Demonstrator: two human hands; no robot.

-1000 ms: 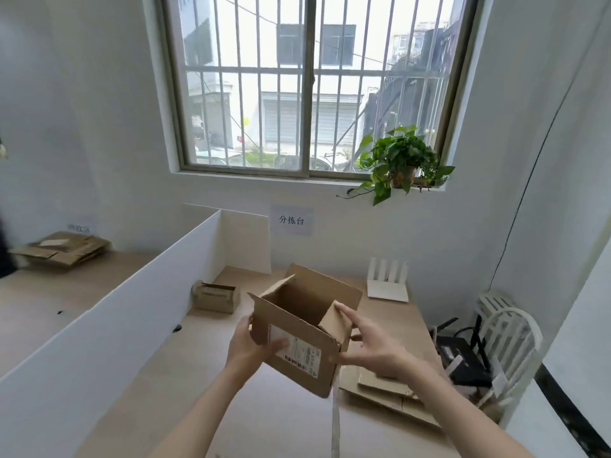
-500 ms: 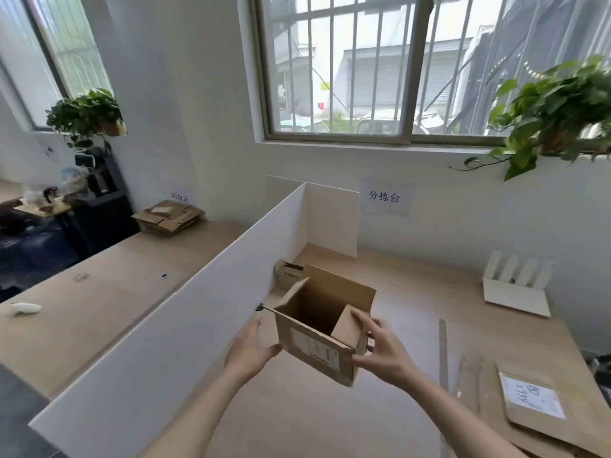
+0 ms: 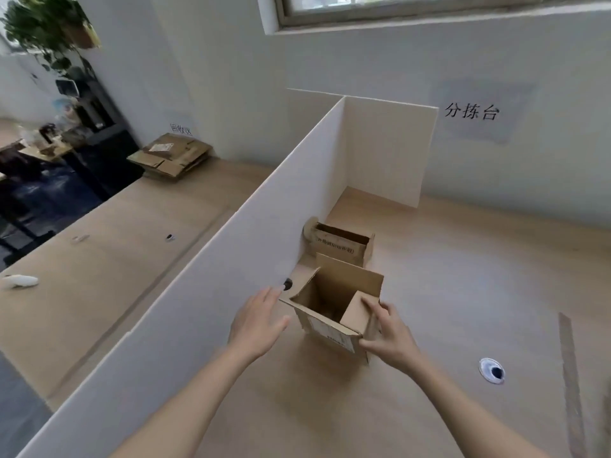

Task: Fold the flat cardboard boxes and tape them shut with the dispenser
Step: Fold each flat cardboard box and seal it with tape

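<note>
Wall sign [image 3: 470, 111] reads 分拣台; smaller wall sign [image 3: 180, 128] reads 回收区; box labels too blurred

I see a light wooden table [image 3: 463, 259] against a pale grey wall [image 3: 363, 61]. A white partition board [image 3: 231, 259] divides it from a second wooden surface [image 3: 99, 252] on the left. 1 window sill [image 3: 429, 18] runs along the top edge. 2 wall labels are visible: a large label [image 3: 471, 111] on the right and a small label [image 3: 180, 128] on the left. A potted plant [image 3: 43, 24] sits top left above dark furniture [image 3: 66, 153]. A cable hole [image 3: 492, 370] is set in the table. Lighting is even daylight.
</note>
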